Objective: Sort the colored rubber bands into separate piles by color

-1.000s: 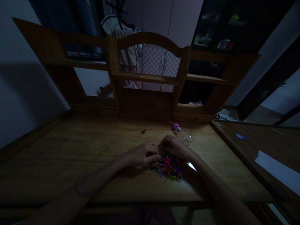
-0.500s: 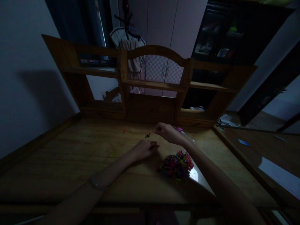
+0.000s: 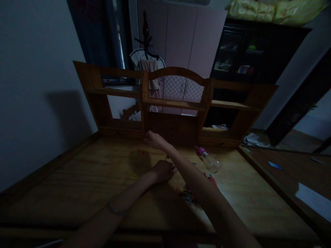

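My right hand (image 3: 154, 140) is raised over the far part of the table, its fingers pinched together; what they hold, if anything, is too small to see. Just below it lie small red pieces (image 3: 143, 152). My left hand (image 3: 163, 171) rests on the tabletop with fingers curled, and its contents cannot be made out. A heap of small multicoloured loop-like pieces (image 3: 188, 194) sits right of my left hand, partly hidden by my right forearm. Small yellow pieces (image 3: 132, 176) lie left of my left hand. A few dark pieces (image 3: 167, 157) lie just beyond it.
A clear bottle with a pink top (image 3: 212, 163) lies behind the heap. The wooden table (image 3: 98, 179) has a shelf unit (image 3: 176, 103) along its back edge and a wall at left. A white sheet (image 3: 314, 199) is on the surface to the right.
My right hand has moved left, from beside the dark pieces to above the red ones, and its forearm now covers part of the heap. More red shows there. The view has tilted up.
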Tool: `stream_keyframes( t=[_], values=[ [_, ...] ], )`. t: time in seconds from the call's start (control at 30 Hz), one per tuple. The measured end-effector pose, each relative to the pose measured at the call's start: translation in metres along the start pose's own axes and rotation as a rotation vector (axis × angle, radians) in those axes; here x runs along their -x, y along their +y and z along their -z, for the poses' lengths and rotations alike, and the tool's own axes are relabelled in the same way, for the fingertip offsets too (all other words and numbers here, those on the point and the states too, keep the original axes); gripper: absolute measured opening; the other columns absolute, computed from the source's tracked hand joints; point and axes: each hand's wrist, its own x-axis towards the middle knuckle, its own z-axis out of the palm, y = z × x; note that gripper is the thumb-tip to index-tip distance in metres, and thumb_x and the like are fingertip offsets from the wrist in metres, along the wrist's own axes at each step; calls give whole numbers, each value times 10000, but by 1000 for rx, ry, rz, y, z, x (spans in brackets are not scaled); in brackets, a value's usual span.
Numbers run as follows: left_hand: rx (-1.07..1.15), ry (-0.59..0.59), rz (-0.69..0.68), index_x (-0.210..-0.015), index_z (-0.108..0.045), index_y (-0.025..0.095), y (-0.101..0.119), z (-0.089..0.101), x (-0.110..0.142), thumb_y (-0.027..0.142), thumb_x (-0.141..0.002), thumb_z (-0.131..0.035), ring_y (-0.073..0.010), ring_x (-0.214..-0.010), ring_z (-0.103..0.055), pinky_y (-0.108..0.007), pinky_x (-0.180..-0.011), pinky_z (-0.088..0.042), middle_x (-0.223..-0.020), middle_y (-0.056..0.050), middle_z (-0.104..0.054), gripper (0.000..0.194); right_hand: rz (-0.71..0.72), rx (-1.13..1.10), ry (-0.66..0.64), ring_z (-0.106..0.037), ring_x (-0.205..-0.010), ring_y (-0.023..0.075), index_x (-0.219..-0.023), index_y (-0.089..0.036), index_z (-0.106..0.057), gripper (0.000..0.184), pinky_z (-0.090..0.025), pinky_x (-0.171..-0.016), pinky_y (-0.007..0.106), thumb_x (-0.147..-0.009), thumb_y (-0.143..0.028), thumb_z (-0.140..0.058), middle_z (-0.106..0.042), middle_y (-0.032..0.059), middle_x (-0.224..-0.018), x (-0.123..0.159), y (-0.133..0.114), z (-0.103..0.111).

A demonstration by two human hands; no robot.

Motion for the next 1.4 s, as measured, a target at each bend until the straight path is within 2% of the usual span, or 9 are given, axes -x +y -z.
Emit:
stream_keyframes(
  t=[0.13, 0.3, 0.43, 0.57, 0.77, 0.9, 1.07, 1.2, 1.4],
  values=[
    [-2, 18, 25, -835, -651, 204, 0, 0, -2, 435, -968, -296, -237, -720, -667, -306, -628, -431, -773, -87, -704, 444, 47, -87, 142, -606, -858, 163, -1076, -167, -527, 244, -421, -721, 251, -943, -370, -498, -656, 70, -966, 37, 13, 45],
    [-4, 37, 45, -906, -654, 207, 1, 4, 1, 443, -968, -313, -212, -677, -641, -278, -586, -390, -766, -78, -693, 420, 107, -231, 79, -609, -819, 136, -1091, -180, -556, 238, -447, -694, 236, -929, -351, -519, -654, 45, -935, 134, 11, 86],
    [53, 82, -39, -893, -667, 191, 3, 8, 4, 399, -971, -346, -175, -681, -620, -260, -579, -353, -811, -70, -697, 390, 2, -127, -14, -609, -844, 154, -1110, -216, -592, 252, -479, -728, 266, -865, -270, -611, -652, 41, -984, 215, 5, 84],
    [49, 102, -86, -820, -661, 177, 2, 7, 5, 395, -972, -357, -183, -681, -610, -270, -595, -355, -807, -77, -699, 404, -21, 3, -44, -563, -1053, 209, -1057, -230, -658, 249, -457, -910, 334, -814, -178, -651, -601, 72, -1155, 260, 6, 62],
    [35, 104, -72, -848, -674, 178, 1, 4, 5, 395, -974, -351, -190, -694, -624, -274, -606, -366, -808, -87, -703, 408, 8, 126, -56, -540, -1080, 243, -1112, -292, -684, 307, -434, -923, 408, -825, -184, -658, -609, 67, -1173, 273, 8, 40],
    [54, 105, -67, -832, -672, 175, 1, 6, 6, 401, -969, -359, -183, -689, -620, -272, -603, -368, -812, -83, -703, 409, 3, 66, -23, -577, -1010, 229, -987, -294, -742, 214, -458, -882, 404, -843, -174, -639, -660, 58, -1092, 272, 12, 39],
    [48, 96, -79, -828, -669, 176, 0, 6, 5, 402, -970, -355, -186, -687, -619, -277, -600, -358, -805, -86, -704, 413, -163, -195, 77, -632, -966, 221, -945, -273, -759, 146, -515, -849, 377, -856, -265, -643, -690, 62, -1057, 276, 16, 49],
    [46, 109, -102, -829, -665, 185, 2, 7, 6, 396, -971, -359, -192, -684, -618, -278, -591, -350, -805, -81, -704, 398, -259, -379, 54, -650, -974, 225, -1010, -258, -739, 222, -535, -848, 371, -894, -369, -586, -697, 64, -1071, 282, 16, 64],
    [77, 105, -75, -816, -666, 173, 3, 8, 6, 405, -964, -372, -181, -676, -609, -271, -611, -370, -787, -83, -693, 403, -298, -339, 68, -668, -852, 207, -956, -230, -733, 247, -544, -734, 310, -911, -389, -551, -719, 56, -949, 291, 23, 76]
  ],
)
